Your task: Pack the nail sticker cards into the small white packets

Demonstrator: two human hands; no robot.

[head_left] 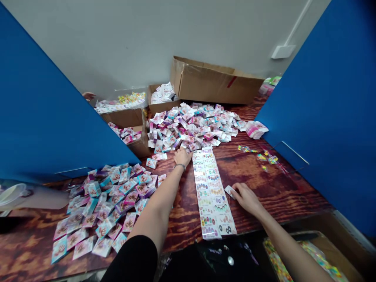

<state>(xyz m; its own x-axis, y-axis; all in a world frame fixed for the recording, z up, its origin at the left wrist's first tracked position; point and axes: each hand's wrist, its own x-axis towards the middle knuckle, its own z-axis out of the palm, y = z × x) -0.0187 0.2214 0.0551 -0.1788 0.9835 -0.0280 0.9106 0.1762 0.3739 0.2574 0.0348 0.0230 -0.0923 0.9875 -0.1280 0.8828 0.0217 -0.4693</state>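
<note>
My left hand [182,157] reaches to the near edge of a large heap of small printed boxes [190,125]. Its fingertips are among the boxes, so I cannot tell whether they grip one. To the right of that hand lie two columns of sticker sheets [210,188] with rows of colourful oval designs. Just right of the sheets, my right hand [248,199] pinches a small white box [230,191] low over the table. Two loose boxes [151,163] lie left of my left hand. A second heap of boxes [114,207] spreads beside my left forearm.
Blue panels [35,102] flank the table [246,164]. Behind the heap stand a long carton [217,82] and smaller filled cartons [141,145]. Small colourful packets [267,158] lie on the right. A translucent tub [38,196] is at far left; a filled carton [317,243] sits below right.
</note>
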